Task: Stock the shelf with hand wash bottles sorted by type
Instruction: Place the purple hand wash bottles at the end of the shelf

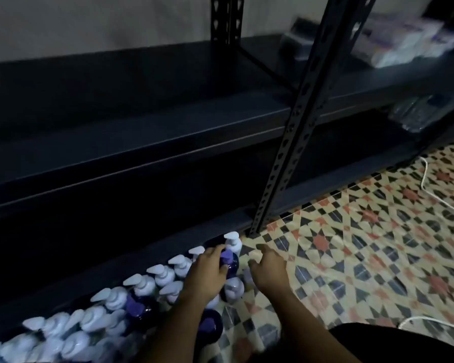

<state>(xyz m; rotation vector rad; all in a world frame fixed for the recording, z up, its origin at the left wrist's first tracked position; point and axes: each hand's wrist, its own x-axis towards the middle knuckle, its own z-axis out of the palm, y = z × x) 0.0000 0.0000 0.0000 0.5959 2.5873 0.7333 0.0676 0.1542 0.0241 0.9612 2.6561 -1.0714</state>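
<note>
Dim room, pale wall [95, 19], patterned tile floor [364, 231], white cable [435, 197] across the tiles

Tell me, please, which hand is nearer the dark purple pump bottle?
Left: the left hand grips the dark purple pump bottle; the right hand hovers just beside it, apart.

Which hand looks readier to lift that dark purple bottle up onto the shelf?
The left hand, probably: its fingers already curl round the dark purple bottle at the pump. The right hand hovers beside it over the tiled floor, holding nothing.
</note>
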